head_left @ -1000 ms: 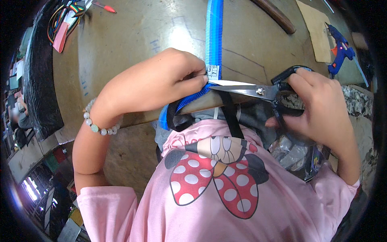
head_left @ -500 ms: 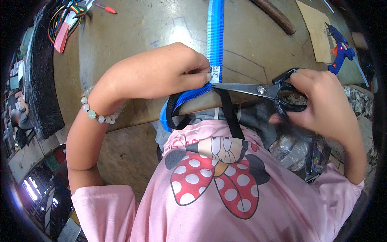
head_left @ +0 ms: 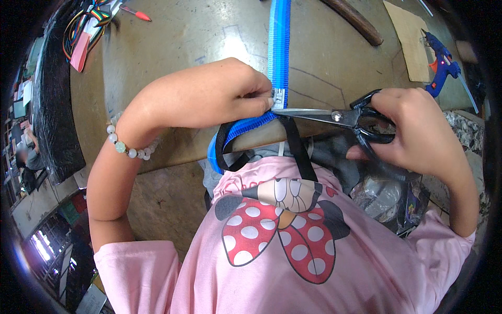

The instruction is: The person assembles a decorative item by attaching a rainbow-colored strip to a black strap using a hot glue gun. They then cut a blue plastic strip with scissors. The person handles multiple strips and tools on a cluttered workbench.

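My left hand [head_left: 250, 94] pinches a blue ribbed strap [head_left: 280, 49] where it bends at the table's near edge. A small white printed label [head_left: 279, 98] shows on the strap beside my fingertips. Below the hand, the strap's loose end and a black band [head_left: 226, 152] curl over the edge toward my lap. With my right hand [head_left: 415, 123] I hold black-handled scissors [head_left: 319, 114], fingers in the loops. Their blades point left, tips touching the strap just below the label, and look nearly closed. Whether any strap lies between the blades is too small to tell.
On the brown table [head_left: 172, 47] lie a dark curved wooden stick [head_left: 355, 21], cardboard [head_left: 410, 44] and a blue glue gun [head_left: 443, 63] at right. Colourful wires [head_left: 86, 29] and a red pen [head_left: 136, 13] lie far left. Clear plastic bags [head_left: 376, 199] sit below the table's right side.
The scissors' handles have shifted slightly, with the blades staying at the same spot under the label. My left hand keeps its pinch almost unmoved.
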The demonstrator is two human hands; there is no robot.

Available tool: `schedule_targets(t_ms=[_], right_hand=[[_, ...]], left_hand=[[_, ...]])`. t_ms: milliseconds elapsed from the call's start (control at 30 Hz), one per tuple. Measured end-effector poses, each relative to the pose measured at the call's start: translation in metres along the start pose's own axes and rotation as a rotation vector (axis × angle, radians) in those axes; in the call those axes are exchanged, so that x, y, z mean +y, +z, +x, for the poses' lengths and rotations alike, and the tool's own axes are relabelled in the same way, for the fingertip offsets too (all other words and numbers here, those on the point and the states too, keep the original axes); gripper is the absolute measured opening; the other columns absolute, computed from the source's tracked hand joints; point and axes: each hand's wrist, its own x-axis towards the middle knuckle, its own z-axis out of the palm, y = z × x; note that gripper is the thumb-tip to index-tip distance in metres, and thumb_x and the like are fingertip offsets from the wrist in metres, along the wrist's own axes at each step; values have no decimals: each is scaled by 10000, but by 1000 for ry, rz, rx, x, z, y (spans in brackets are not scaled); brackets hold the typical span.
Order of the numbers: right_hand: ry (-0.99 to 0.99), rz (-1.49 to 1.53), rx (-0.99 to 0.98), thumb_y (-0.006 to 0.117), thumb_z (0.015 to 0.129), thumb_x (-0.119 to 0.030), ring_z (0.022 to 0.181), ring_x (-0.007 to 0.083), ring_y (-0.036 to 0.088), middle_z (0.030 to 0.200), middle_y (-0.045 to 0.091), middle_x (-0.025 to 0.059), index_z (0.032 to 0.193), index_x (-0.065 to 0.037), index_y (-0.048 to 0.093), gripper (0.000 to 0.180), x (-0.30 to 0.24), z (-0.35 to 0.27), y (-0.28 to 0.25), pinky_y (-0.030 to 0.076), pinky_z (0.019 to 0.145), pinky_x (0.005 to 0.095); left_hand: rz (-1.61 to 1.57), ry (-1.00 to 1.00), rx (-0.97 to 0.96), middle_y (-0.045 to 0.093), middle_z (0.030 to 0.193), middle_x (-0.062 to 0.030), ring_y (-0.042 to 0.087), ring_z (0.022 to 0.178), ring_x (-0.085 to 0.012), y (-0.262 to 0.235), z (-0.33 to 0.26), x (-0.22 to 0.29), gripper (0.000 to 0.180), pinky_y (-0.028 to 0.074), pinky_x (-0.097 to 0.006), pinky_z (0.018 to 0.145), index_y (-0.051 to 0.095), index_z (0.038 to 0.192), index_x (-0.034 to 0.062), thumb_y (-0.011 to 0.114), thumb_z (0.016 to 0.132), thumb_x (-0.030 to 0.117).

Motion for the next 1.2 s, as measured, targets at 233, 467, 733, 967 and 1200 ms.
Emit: schedule_targets(t_ms=[233,467,733,967,1200], right_hand=[[-19,-92,49,844,614,-317,676,388,577,688,551,167,718,3,539,454,-6,-3,1,432,594,445],[-27,-119,105,844,620,-285,662,392,585,722,573,163,733,-7,549,421,-2,-12,10,446,579,427],[560,876,166,859,706,-191,648,156,646,745,669,53,820,-27,570,352,-18,-4,22,504,611,296],[127,1563,295,749,819,-43,805,123,667,879,675,104,931,-37,456,313,-38,33,88,530,703,232],[63,1581,234,713,823,6,725,117,643,779,615,61,893,-96,387,349,-47,35,68,495,655,222]], left_hand=[[7,22,14,480,685,-186,461,612,-261,1,1,-3,301,411,-381,606,558,856,-65,543,963,216],[10,-15,-28,469,675,-179,452,606,-241,-1,2,0,305,410,-374,602,559,849,-61,547,963,222],[-51,-54,210,556,745,-254,546,664,-396,19,-11,9,287,458,-427,643,564,881,-62,525,961,211],[-131,12,612,542,771,-171,544,685,-326,54,-13,33,215,452,-386,641,552,853,-16,624,907,180],[-233,66,872,660,910,-114,594,740,-155,68,-20,29,141,472,-269,648,597,837,-15,716,817,56]])
